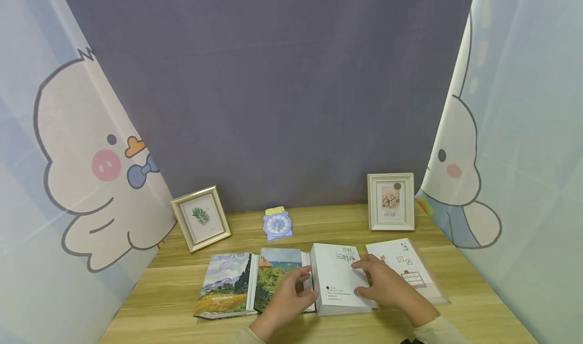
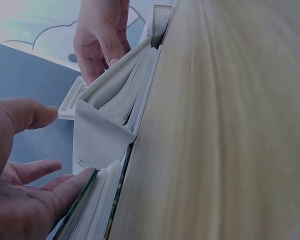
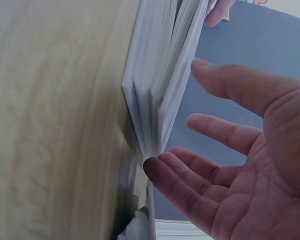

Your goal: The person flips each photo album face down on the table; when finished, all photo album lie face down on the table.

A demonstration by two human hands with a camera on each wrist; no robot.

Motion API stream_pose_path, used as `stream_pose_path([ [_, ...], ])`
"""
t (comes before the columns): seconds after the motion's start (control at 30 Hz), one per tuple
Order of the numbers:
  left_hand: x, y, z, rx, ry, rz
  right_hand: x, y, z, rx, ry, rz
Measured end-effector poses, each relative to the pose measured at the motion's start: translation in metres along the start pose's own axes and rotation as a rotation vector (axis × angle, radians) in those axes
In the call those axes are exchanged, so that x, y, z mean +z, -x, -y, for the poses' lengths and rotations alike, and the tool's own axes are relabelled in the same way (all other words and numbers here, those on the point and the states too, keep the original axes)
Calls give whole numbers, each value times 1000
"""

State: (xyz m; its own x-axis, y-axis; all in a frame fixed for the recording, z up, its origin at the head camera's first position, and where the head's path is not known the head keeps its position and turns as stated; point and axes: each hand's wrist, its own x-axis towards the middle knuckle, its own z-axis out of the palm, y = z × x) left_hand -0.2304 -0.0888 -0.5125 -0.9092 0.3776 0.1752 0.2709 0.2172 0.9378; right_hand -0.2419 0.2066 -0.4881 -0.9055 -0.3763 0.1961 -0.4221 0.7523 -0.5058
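A: Where do we have the white album (image 1: 334, 273)?
B: Lower centre-right of the frame, lying on the table (image 1: 146, 298), just right of the seaside album (image 1: 277, 267)
A: And our fingers?
B: Apart on both hands: the left hand (image 1: 288, 297) is beside its left edge, the right hand (image 1: 386, 284) over its right edge, neither curled round it. Whether fingertips press it, we cannot tell
A: What could go wrong?
B: In the left wrist view its covers splay like a wedge, so if we press unevenly, the top one might skew or the pages spread. If we push it leftward, we could jam it against the seaside album; our right hand might also nudge the illustrated album (image 1: 425, 265) at the lower right
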Motion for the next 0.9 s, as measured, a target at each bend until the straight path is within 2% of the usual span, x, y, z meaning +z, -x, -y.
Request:
stream_pose_path([
  [0.37,5,-1,-3,1,-33,75,3,1,-1,-18,5,3],
  [0.63,5,0,-2,-62,-29,94,4,4,0,-40,-7,0],
  [0.9,3,1,-4,-76,-53,134,4,3,0,37,-11,-12],
])
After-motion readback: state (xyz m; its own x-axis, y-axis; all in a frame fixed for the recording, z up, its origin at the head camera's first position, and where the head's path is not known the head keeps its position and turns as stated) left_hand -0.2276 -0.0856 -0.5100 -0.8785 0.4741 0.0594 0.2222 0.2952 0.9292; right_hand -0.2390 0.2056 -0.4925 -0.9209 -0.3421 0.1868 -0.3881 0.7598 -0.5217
